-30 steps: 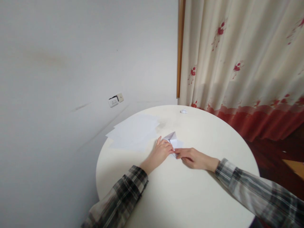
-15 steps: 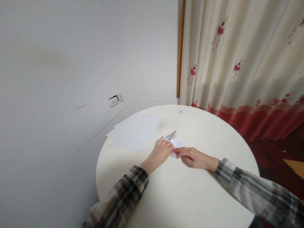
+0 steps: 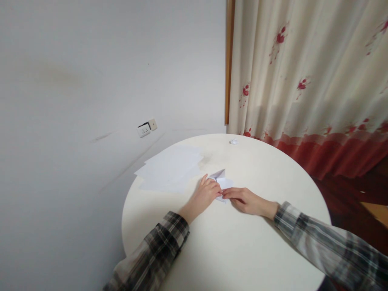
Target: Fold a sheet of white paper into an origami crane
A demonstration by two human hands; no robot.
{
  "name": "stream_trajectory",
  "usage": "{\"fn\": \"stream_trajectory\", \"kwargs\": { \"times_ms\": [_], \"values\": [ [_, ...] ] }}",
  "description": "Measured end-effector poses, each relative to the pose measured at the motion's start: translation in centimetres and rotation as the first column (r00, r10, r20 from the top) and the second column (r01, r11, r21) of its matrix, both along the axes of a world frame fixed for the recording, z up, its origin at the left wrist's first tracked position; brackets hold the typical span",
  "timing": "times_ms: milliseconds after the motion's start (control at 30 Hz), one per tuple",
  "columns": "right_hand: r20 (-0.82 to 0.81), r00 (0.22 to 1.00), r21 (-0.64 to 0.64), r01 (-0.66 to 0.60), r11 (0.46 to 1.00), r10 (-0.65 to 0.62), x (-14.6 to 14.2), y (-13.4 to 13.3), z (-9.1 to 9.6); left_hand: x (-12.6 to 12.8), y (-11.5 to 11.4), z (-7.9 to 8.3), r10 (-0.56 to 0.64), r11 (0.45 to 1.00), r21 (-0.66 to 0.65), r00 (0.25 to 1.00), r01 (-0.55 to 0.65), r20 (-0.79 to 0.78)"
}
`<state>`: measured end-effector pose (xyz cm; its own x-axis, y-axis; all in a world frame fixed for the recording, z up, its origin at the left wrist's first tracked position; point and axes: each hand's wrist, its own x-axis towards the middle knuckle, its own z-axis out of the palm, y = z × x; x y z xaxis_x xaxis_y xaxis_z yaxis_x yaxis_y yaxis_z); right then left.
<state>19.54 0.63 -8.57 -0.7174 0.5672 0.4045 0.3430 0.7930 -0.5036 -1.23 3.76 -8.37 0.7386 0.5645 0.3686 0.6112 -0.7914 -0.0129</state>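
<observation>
A small white sheet of folded paper lies on the round white table, with one pointed flap standing up at its far side. My left hand rests over its left part, fingers bent and closed on the paper. From the right, my right hand pinches the paper's near edge, its fingertips close to those of the left. The fingers of both hands cover the middle of the folds.
Loose white sheets are spread at the left of the table. A small crumpled or folded piece of paper sits near the far edge. A wall with a socket stands left, and a flowered curtain hangs at the right.
The raised flap of the folded paper sits slightly lower. Both hands stay in nearly the same place, the fingertips shifting only a little at the near edge.
</observation>
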Motion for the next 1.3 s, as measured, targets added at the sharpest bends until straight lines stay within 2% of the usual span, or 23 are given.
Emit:
{"fn": "stream_trajectory", "kwargs": {
  "times_ms": [233,300,433,533,633,767,1000,1300],
  "values": [
    [0.021,1.0,0.053,0.015,0.998,-0.016,0.1,0.1,-0.4,-0.9,-1.2,0.4,-0.116,0.974,0.197,0.993,0.112,0.013],
    [0.024,0.999,0.061,0.029,0.998,-0.03,0.1,0.0,-0.4,-1.2,-2.0,0.5,-0.129,0.969,0.211,0.992,0.125,0.009],
    [0.003,0.999,0.057,0.048,0.997,-0.048,-0.2,0.1,-0.2,-1.3,-3.6,0.0,-0.07,0.991,0.118,0.998,0.069,0.008],
    [-0.027,0.996,0.0,0.084,0.996,-0.084,-0.6,0.3,-0.1,-1.4,-4.3,-0.6,-0.031,0.999,0.008,0.999,0.031,0.033],
    [-0.027,0.982,-0.107,0.182,0.977,-0.186,-1.0,0.6,0.1,-1.6,-4.5,-0.8,-0.045,0.994,-0.098,0.998,0.049,0.046],
    [0.011,0.957,-0.195,0.285,0.938,-0.288,-1.6,0.8,0.5,-1.5,-5.0,-0.8,-0.077,0.985,-0.151,0.996,0.083,0.05],
    [0.136,0.94,-0.034,0.321,0.946,-0.314,-2.6,0.4,1.8,-0.1,-6.7,0.2,-0.082,0.987,-0.141,0.997,0.08,-0.01],
    [0.217,0.867,0.133,0.429,0.893,-0.449,-3.1,0.1,2.6,0.4,-7.2,0.1,-0.036,0.999,-0.041,0.995,0.032,-0.093]
  ]
}}
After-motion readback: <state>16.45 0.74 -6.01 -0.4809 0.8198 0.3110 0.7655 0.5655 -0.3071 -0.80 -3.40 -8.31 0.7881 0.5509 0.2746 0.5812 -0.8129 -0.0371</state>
